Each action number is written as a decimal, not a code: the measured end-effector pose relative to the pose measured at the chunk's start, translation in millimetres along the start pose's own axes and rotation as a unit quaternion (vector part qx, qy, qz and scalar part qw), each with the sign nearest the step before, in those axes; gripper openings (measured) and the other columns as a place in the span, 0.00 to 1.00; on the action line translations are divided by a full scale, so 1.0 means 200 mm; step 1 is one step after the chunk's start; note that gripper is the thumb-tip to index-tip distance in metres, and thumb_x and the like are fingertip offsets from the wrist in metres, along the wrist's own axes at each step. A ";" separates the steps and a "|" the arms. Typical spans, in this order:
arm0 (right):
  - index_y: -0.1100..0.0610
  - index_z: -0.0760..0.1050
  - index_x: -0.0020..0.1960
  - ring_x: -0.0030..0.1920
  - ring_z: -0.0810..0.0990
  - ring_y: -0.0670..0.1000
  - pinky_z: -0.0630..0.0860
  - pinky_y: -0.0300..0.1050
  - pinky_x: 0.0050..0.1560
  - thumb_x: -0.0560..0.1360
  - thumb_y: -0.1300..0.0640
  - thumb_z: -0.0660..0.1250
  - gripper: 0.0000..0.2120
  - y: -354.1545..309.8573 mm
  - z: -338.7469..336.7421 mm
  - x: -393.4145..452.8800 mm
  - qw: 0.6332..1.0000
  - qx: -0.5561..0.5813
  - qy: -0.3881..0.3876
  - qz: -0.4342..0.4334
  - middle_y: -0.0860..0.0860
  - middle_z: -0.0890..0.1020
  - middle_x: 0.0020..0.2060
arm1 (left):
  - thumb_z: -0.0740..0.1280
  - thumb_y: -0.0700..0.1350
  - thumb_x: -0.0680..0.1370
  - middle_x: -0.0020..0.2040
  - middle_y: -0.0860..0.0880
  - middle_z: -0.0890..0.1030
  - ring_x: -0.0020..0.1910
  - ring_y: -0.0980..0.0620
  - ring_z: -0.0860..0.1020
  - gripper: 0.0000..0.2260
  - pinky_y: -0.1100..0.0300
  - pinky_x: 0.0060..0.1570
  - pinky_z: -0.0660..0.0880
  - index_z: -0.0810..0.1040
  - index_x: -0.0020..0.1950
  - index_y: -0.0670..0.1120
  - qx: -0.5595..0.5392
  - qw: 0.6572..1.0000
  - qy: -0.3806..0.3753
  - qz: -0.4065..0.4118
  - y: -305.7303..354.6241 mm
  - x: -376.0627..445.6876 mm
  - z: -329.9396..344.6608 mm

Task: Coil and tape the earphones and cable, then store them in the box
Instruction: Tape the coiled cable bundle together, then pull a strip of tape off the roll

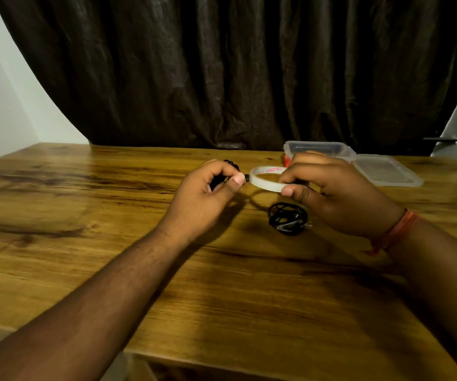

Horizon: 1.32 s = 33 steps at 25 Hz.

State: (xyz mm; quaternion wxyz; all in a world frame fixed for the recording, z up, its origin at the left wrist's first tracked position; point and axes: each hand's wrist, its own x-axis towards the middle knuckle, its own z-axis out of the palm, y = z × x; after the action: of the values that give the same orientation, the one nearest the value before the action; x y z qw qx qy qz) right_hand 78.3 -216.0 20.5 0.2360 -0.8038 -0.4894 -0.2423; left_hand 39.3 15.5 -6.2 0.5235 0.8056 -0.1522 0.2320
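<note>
**Tape roll brought up to the coil in hand**

The left hand (211, 185) is raised above the wooden table (84, 193), its fingers curled round a small bundle of black cord (231, 165), thumb pressed over the front so the loops cannot spring apart. Whether this bundle is the earphones or the cable cannot be told; most of it is hidden inside the fist. Held that way, one edge of the coil faces right, toward the tape.

Just beside it, the tape roll (266, 184), a thin pale ring with red lettering inside, is pinched at its right rim by the right hand (329, 188), thumb below and fingers on top. The roll's left edge nearly meets the left thumb, which suggests the loose end is being fed onto the bundle or searched for; the tape end itself is too fine to see.

Below the roll, a second black coil (288, 218) lies on the table, apparently already wound and parked within reach until boxing.

Farther right and back, the clear plastic box (318, 149) stands open, its lid (384, 170) folded flat beside it, ready to receive both bundles. Nothing seems stored yet.
</note>
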 end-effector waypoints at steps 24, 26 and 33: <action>0.53 0.80 0.50 0.55 0.81 0.55 0.75 0.50 0.59 0.76 0.42 0.64 0.16 0.08 -0.02 -0.05 0.944 0.307 -0.026 0.123 0.53 0.83 0.48 | 0.52 0.37 0.82 0.53 0.35 0.82 0.57 0.36 0.81 0.11 0.55 0.41 0.80 0.71 0.45 0.41 -0.416 0.907 -0.015 -0.059 0.04 0.03 -0.07; 0.57 0.79 0.50 0.55 0.81 0.56 0.76 0.51 0.60 0.78 0.48 0.64 0.12 0.08 0.00 -0.05 0.937 0.327 -0.027 0.121 0.55 0.84 0.49 | 0.51 0.38 0.82 0.53 0.34 0.81 0.59 0.33 0.80 0.11 0.51 0.45 0.81 0.71 0.46 0.40 -0.437 0.896 -0.031 -0.064 0.04 0.03 -0.07; 0.64 0.78 0.54 0.56 0.82 0.55 0.77 0.45 0.58 0.78 0.58 0.63 0.11 0.07 0.03 -0.06 0.918 0.360 -0.081 0.149 0.57 0.84 0.52 | 0.50 0.38 0.83 0.50 0.33 0.79 0.57 0.30 0.79 0.11 0.44 0.51 0.80 0.71 0.47 0.39 -0.443 0.893 -0.033 -0.080 0.03 0.03 -0.08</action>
State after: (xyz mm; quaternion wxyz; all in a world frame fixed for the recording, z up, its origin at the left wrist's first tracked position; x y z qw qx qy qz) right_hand 87.8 -226.2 6.3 0.5018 -0.7451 -0.4360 0.0541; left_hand 38.0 26.9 7.8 0.8373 0.5071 -0.1915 0.0714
